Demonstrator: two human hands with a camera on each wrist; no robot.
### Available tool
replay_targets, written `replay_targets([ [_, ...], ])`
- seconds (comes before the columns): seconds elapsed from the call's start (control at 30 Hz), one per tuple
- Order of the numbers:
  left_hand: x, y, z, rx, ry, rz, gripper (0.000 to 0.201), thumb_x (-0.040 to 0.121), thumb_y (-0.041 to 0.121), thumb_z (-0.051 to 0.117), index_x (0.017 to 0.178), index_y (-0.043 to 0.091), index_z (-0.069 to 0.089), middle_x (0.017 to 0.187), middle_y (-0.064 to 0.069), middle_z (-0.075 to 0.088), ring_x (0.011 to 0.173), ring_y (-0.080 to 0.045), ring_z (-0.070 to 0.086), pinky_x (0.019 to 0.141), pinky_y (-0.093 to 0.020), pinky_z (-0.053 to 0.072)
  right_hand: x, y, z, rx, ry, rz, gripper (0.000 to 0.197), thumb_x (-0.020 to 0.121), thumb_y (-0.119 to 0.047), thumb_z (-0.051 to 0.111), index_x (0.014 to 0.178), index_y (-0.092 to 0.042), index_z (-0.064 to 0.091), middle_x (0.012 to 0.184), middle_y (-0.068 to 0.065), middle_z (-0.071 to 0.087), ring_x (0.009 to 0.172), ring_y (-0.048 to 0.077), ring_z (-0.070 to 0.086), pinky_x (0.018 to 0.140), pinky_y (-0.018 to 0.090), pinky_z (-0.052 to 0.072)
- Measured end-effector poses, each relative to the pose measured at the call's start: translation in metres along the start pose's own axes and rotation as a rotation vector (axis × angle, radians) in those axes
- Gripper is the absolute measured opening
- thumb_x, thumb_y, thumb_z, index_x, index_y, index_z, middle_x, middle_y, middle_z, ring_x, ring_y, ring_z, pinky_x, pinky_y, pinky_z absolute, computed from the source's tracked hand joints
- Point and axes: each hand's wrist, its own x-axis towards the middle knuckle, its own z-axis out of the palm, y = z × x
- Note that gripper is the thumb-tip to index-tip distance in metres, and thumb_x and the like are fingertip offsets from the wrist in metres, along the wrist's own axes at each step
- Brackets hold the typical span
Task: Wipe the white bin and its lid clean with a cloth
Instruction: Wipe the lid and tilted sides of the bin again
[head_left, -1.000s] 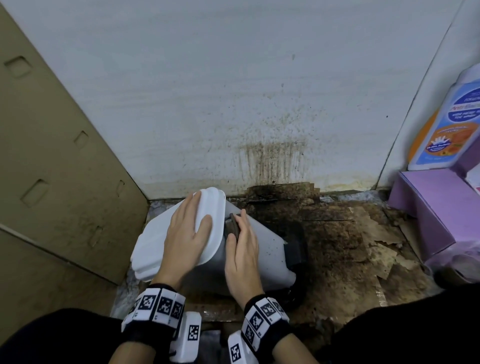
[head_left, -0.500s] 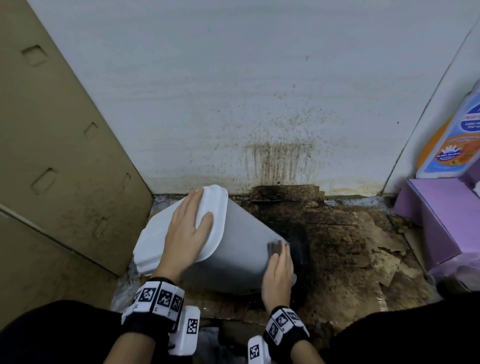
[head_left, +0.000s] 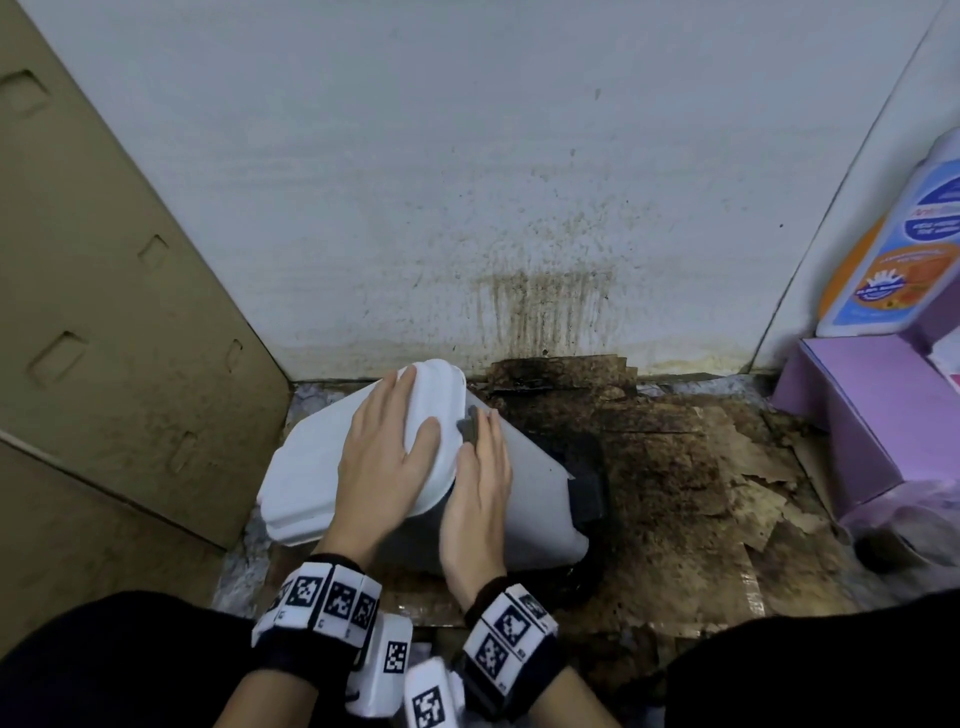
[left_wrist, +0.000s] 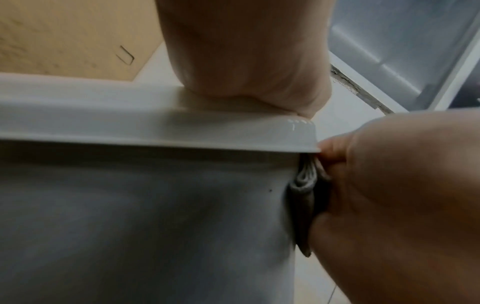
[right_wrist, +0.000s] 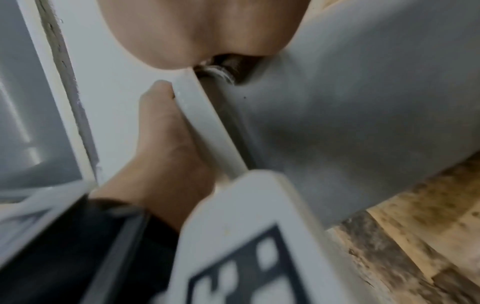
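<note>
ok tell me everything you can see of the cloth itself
The cloth is small, dark grey and folded into layers; the left wrist view shows lighter edges stacked together. Most of it is hidden beneath the right hand, which presses it flat against the side wall of the white bin, just under the rim of the lid. Only its top edge pokes out past the fingertips. Whether it is wet cannot be told.
</note>
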Motion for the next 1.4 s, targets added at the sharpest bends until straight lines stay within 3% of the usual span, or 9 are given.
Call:
replay_targets([
  [0.2, 0.0, -0.001, 0.0, 0.022, -0.007, -0.003, 0.073, 0.093, 0.058, 0.03, 0.16, 0.03, 0.025, 0.167, 0.01, 0.026, 0.152, -0.013, 0.022, 0.122, -0.037, 0.02, 0.005, 0.04, -0.033, -0.096, -0.045, -0.19, 0.046, 0.109, -0.027, 0.027, 0.148, -0.05, 0.021, 0.161, -0.026, 0.02, 0.15, -0.003, 0.017, 0.123, 0.022, 0.012],
  [0.3, -0.002, -0.006, -0.003, 0.012, -0.004, -0.017, 0.074, 0.092, 0.06, 0.029, 0.16, 0.032, 0.025, 0.167, 0.012, 0.025, 0.152, -0.011, 0.021, 0.121, -0.038, 0.021, 0.015, 0.082, -0.053, -0.13, 0.001, -0.02, 0.044, 0.11, -0.027, 0.027, 0.151, -0.041, 0.023, 0.163, -0.018, 0.021, 0.15, -0.004, 0.017, 0.126, 0.029, 0.012],
  [0.4, -0.005, -0.009, -0.005, -0.001, -0.007, -0.004, 0.075, 0.091, 0.063, 0.028, 0.16, 0.034, 0.024, 0.167, 0.013, 0.024, 0.153, -0.01, 0.021, 0.123, -0.038, 0.021, 0.025, 0.107, -0.069, -0.187, 0.063, 0.135, 0.045, 0.11, -0.027, 0.027, 0.155, -0.032, 0.027, 0.165, -0.009, 0.022, 0.152, 0.007, 0.017, 0.126, 0.031, 0.009],
  [0.63, -0.006, -0.006, -0.002, 0.018, 0.001, -0.006, 0.076, 0.09, 0.061, 0.027, 0.16, 0.032, 0.025, 0.167, 0.011, 0.026, 0.152, -0.012, 0.022, 0.121, -0.036, 0.02, 0.038, 0.084, -0.063, -0.092, 0.094, 0.313, 0.047, 0.109, -0.026, 0.031, 0.156, -0.026, 0.032, 0.166, -0.004, 0.02, 0.153, 0.012, 0.014, 0.125, 0.034, 0.005],
  [0.73, -0.007, -0.003, 0.0, 0.022, 0.001, -0.011, 0.076, 0.09, 0.06, 0.027, 0.16, 0.031, 0.025, 0.166, 0.01, 0.026, 0.152, -0.013, 0.022, 0.122, -0.039, 0.022, 0.035, 0.052, -0.043, 0.021, 0.048, 0.227, 0.046, 0.109, -0.03, 0.029, 0.155, -0.033, 0.03, 0.166, -0.012, 0.016, 0.153, 0.008, 0.012, 0.126, 0.037, 0.007],
  [0.87, -0.004, -0.001, 0.003, 0.049, -0.012, -0.009, 0.072, 0.093, 0.056, 0.03, 0.16, 0.031, 0.024, 0.167, 0.009, 0.024, 0.153, -0.013, 0.02, 0.123, -0.039, 0.02, 0.037, 0.009, -0.02, 0.143, -0.122, 0.073, 0.044, 0.11, -0.036, 0.024, 0.154, -0.041, 0.024, 0.162, -0.027, 0.011, 0.15, -0.005, 0.008, 0.124, 0.03, 0.007],
  [1.1, -0.006, -0.005, 0.0, 0.037, -0.002, 0.004, 0.072, 0.092, 0.058, 0.029, 0.16, 0.032, 0.024, 0.167, 0.011, 0.024, 0.152, -0.011, 0.02, 0.122, -0.035, 0.019, 0.046, 0.038, -0.046, -0.125, -0.222, -0.161, 0.047, 0.111, -0.034, 0.024, 0.157, -0.038, 0.019, 0.166, -0.02, 0.015, 0.15, -0.006, 0.011, 0.123, 0.022, 0.009],
  [1.23, -0.01, -0.006, -0.002, 0.016, -0.008, 0.001, 0.072, 0.092, 0.059, 0.03, 0.16, 0.035, 0.023, 0.167, 0.013, 0.023, 0.152, -0.009, 0.019, 0.121, -0.035, 0.02, 0.065, 0.091, -0.072, -0.166, -0.127, 0.038, 0.046, 0.11, -0.031, 0.026, 0.156, -0.029, 0.027, 0.165, -0.008, 0.024, 0.151, 0.005, 0.02, 0.127, 0.037, 0.013],
  [1.4, -0.014, 0.001, 0.003, 0.053, -0.027, 0.039, 0.073, 0.092, 0.061, 0.027, 0.16, 0.035, 0.022, 0.168, 0.013, 0.019, 0.152, -0.008, 0.016, 0.122, -0.034, 0.016, 0.069, 0.125, -0.091, -0.195, -0.032, 0.229, 0.048, 0.11, -0.031, 0.025, 0.157, -0.023, 0.029, 0.165, -0.004, 0.025, 0.152, 0.011, 0.02, 0.127, 0.038, 0.012],
])
